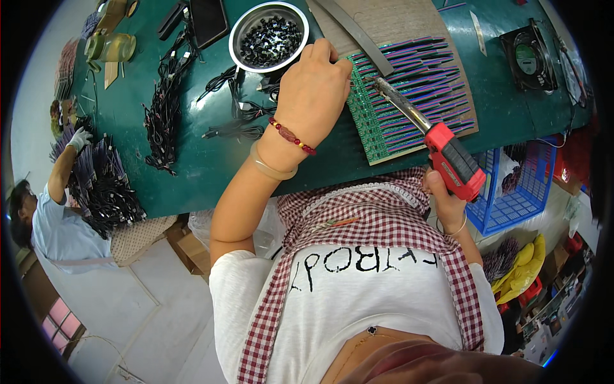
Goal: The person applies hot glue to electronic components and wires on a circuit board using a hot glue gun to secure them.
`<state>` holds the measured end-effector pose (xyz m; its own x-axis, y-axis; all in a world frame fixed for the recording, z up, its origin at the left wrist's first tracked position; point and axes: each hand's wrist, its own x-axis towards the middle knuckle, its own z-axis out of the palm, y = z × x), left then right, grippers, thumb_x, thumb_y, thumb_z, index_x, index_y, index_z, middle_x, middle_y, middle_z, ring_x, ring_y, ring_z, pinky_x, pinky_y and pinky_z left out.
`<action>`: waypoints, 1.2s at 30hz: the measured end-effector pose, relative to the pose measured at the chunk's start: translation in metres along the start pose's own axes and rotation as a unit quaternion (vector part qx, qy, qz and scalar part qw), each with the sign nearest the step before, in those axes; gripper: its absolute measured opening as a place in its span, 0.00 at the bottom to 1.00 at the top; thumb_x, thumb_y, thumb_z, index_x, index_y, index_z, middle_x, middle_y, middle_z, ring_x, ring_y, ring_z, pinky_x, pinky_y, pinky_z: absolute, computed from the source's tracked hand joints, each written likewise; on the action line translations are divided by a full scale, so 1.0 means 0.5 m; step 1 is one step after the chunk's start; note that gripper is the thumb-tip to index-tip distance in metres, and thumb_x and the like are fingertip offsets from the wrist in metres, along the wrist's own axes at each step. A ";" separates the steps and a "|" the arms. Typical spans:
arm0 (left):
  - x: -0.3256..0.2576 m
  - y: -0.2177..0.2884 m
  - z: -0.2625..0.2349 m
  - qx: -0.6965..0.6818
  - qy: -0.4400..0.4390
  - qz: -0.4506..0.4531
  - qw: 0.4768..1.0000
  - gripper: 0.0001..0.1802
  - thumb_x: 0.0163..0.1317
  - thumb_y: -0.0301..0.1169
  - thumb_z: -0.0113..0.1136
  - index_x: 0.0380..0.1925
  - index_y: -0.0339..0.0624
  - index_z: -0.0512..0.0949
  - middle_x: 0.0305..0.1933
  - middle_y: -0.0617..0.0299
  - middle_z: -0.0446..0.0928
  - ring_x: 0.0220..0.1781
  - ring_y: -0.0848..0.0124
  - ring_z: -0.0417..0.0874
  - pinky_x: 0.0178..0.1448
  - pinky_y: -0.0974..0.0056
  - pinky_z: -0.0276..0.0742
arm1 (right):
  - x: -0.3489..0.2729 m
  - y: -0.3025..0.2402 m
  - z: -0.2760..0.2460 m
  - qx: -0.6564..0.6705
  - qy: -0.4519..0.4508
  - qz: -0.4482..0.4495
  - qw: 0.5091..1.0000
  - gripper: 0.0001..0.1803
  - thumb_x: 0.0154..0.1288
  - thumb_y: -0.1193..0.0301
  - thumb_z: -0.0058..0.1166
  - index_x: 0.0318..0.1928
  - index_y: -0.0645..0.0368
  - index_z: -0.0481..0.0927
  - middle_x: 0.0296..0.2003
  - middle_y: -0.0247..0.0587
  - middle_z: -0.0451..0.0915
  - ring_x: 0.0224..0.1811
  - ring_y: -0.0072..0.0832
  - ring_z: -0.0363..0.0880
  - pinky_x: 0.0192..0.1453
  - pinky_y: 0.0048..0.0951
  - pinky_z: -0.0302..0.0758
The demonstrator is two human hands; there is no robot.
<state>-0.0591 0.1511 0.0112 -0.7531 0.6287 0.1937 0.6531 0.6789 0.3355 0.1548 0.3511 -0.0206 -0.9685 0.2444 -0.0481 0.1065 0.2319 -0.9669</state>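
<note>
Head view: the landmark is the green rectangular circuit-board panel [409,102], which lies flat on the dark green tabletop [192,160] and carries rows of purple and blue striped parts. The left hand [313,89] rests on the left edge of this panel, palm down, fingers curled onto the board surface; whether its grip encloses any small part cannot be told, since the fingertips are hidden. The left wrist carries a red bead bracelet [291,136] and a pale translucent bangle [272,166]. The right hand [444,195], below the lower right corner of the panel and off the tabletop edge, has its grip closed around the red and black handle of a pistol-type soldering iron [448,153]; the metal barrel of the tool slopes up and to the left, and its tip sits over the upper middle of the panel, beside the left fingers. A round metal bowl of small black components [268,35] stands just to the upper left of the panel, near the left hand. Bundles of black cables [166,102] lie well to the left of the panel. A black square fan [527,54] sits to its upper right. A blue plastic basket [518,192] stands below its right end. Another person in a white glove [78,137] works at the far left.
</note>
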 end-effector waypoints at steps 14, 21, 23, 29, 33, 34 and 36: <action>-0.001 0.002 0.002 0.011 -0.001 -0.009 1.000 0.04 0.52 0.28 0.60 0.27 0.40 0.79 0.37 0.59 0.73 0.42 0.62 0.78 0.40 0.60 0.77 | 0.005 0.013 -0.008 -0.003 0.043 -0.004 0.999 0.17 0.67 0.72 0.49 0.53 0.69 0.68 0.20 0.35 0.70 0.21 0.20 0.67 0.26 0.22 0.64; -0.006 0.004 0.016 0.043 0.028 -0.004 0.999 0.04 0.49 0.27 0.61 0.26 0.40 0.80 0.36 0.59 0.72 0.39 0.63 0.77 0.38 0.60 0.78 | 0.034 -0.033 0.002 0.170 0.068 0.015 0.983 0.17 0.68 0.70 0.47 0.53 0.67 0.66 0.20 0.35 0.66 0.19 0.20 0.63 0.25 0.24 0.64; -0.011 0.009 0.014 0.057 0.017 -0.016 0.998 0.06 0.49 0.27 0.62 0.28 0.39 0.78 0.37 0.59 0.72 0.40 0.63 0.76 0.40 0.61 0.77 | 0.042 -0.037 0.003 0.189 0.071 0.010 0.979 0.17 0.68 0.70 0.47 0.52 0.67 0.66 0.20 0.35 0.66 0.19 0.20 0.62 0.25 0.23 0.64; -0.058 -0.001 -0.028 0.014 0.093 -0.049 0.994 0.11 0.51 0.27 0.61 0.36 0.38 0.75 0.40 0.57 0.72 0.45 0.59 0.74 0.45 0.58 0.71 | 0.068 -0.049 -0.001 0.204 0.083 -0.022 0.975 0.16 0.68 0.70 0.47 0.52 0.67 0.66 0.18 0.34 0.65 0.17 0.19 0.61 0.23 0.22 0.63; -0.151 -0.117 -0.092 0.089 0.054 -0.186 0.977 0.08 0.54 0.22 0.56 0.35 0.40 0.75 0.35 0.53 0.74 0.40 0.54 0.76 0.45 0.54 0.72 | 0.075 -0.057 -0.009 0.217 0.096 -0.024 0.971 0.15 0.69 0.70 0.46 0.52 0.66 0.66 0.18 0.34 0.65 0.17 0.19 0.60 0.23 0.22 0.62; -0.190 -0.148 -0.103 0.137 0.005 -0.211 0.968 0.09 0.53 0.22 0.57 0.36 0.42 0.75 0.36 0.56 0.74 0.43 0.56 0.76 0.45 0.54 0.72 | 0.077 -0.056 -0.013 0.228 0.097 -0.019 0.969 0.15 0.69 0.70 0.45 0.51 0.66 0.66 0.18 0.35 0.65 0.17 0.19 0.60 0.23 0.22 0.62; -0.245 -0.167 -0.119 0.162 -0.034 -0.220 0.961 0.10 0.52 0.23 0.59 0.36 0.42 0.75 0.38 0.58 0.73 0.45 0.58 0.75 0.46 0.55 0.71 | 0.084 -0.056 -0.014 0.239 0.090 -0.015 0.967 0.15 0.69 0.70 0.45 0.51 0.66 0.66 0.18 0.34 0.65 0.17 0.19 0.60 0.23 0.22 0.62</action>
<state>-0.0263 -0.0051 0.0141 -0.9623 0.2696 0.0347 0.2714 0.9603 0.0641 0.1128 0.3615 0.0063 -0.9102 0.4139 -0.0149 -0.0790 -0.2090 -0.9747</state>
